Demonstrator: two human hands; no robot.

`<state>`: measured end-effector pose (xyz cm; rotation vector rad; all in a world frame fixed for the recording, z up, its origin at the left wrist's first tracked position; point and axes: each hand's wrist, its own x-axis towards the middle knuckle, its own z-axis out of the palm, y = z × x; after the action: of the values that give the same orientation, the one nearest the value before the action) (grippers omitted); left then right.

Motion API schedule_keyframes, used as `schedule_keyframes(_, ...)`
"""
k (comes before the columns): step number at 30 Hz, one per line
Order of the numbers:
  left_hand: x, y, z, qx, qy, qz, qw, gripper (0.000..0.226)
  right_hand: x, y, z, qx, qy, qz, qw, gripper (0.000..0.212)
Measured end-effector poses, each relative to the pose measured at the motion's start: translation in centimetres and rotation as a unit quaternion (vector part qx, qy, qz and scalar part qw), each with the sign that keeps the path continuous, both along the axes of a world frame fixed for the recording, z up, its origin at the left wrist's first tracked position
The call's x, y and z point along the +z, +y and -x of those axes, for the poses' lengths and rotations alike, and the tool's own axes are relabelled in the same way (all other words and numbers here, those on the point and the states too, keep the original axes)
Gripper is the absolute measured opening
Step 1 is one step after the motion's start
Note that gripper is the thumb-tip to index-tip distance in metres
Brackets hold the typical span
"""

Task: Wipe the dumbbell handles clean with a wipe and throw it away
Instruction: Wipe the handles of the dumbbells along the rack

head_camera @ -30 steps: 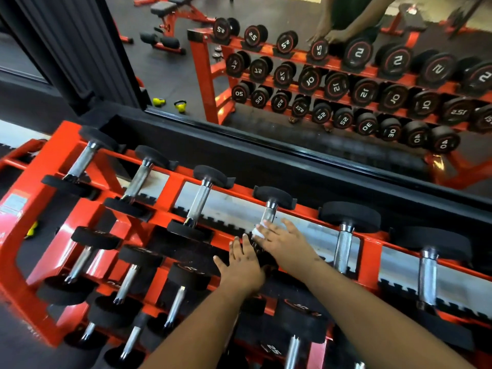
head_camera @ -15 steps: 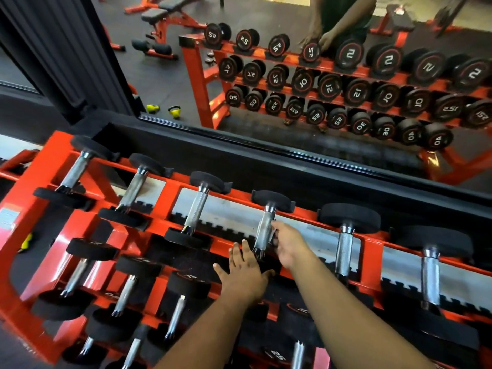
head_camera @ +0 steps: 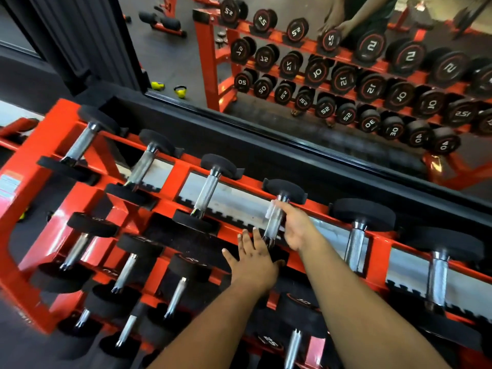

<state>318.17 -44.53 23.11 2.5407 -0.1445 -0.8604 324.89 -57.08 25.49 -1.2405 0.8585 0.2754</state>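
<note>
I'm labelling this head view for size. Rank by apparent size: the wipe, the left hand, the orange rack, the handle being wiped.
1. orange rack, by far the largest.
2. left hand.
3. handle being wiped; partly covered by the right hand, and farther from the camera, so unsure against the left hand.
4. wipe, only a sliver shows.

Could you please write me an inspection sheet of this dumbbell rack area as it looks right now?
Surface: orange rack, top row of six dumbbells lying in cradles, more rows below.
Job's things: white wipe wrapped on the upper end of the fourth handle; no bin in view.
Clutter: nothing seen on the rack; yellow kettlebells show in the mirror.
Hands: right hand grips the handle with the wipe; left hand rests flat, fingers straight, on the near head of that dumbbell.
Cables: nothing seen.
Surroundings: mirror behind the rack reflects the numbered dumbbell ends, the person's arms and a bench.
</note>
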Motion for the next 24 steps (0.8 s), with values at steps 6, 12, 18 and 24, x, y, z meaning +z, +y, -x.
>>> schedule_keyframes(6, -0.1, 0.1, 0.1, -0.003, 0.003, 0.018, 1.0, 0.098, -1.5, -1.6, 2.9, 0.01, -0.007, -0.023, 1.0, 0.032)
schedule_keyframes(12, 0.1, 0.4, -0.1, -0.001, 0.005, 0.034, 0.999, 0.098, -1.9, 0.2, 3.0, 0.057, 0.048, -0.02, 0.997, 0.036)
schedule_keyframes(18, -0.4, 0.2, 0.2, -0.007, -0.01, 0.034, 0.999, 0.098, -2.0, -0.3, 4.6, 0.055, 0.019, 0.09, 0.994, 0.017)
schedule_keyframes(24, -0.2, 0.8, 0.4, -0.011, -0.027, 0.051, 0.998, 0.102, -2.9, 1.7, 5.6, -0.044, 0.008, 0.109, 0.993, 0.007)
